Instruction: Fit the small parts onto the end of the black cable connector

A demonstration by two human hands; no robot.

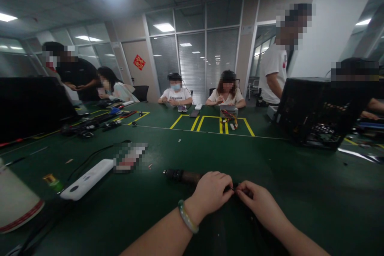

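Observation:
An electric screwdriver (pixel 189 177) with a dark body and a black collar lies across the green table, its metal tip pointing left. My left hand (pixel 213 192), with a green-and-white bangle at the wrist, is closed over its rear part. Close beside it, my right hand (pixel 258 200) pinches at the tool's rear end. Thumbs and fingertips of both hands nearly meet there. Whatever small dark piece sits between them is mostly hidden. Below my right hand the dark shapes on the table are too dim to make out.
To the left are a white power strip (pixel 87 180), a small green bottle with a gold cap (pixel 53 183) and a white cup (pixel 16 200). A black computer case (pixel 312 112) stands at right, a dark monitor (pixel 33 106) at left. Several people sit or stand around the table (pixel 144 216).

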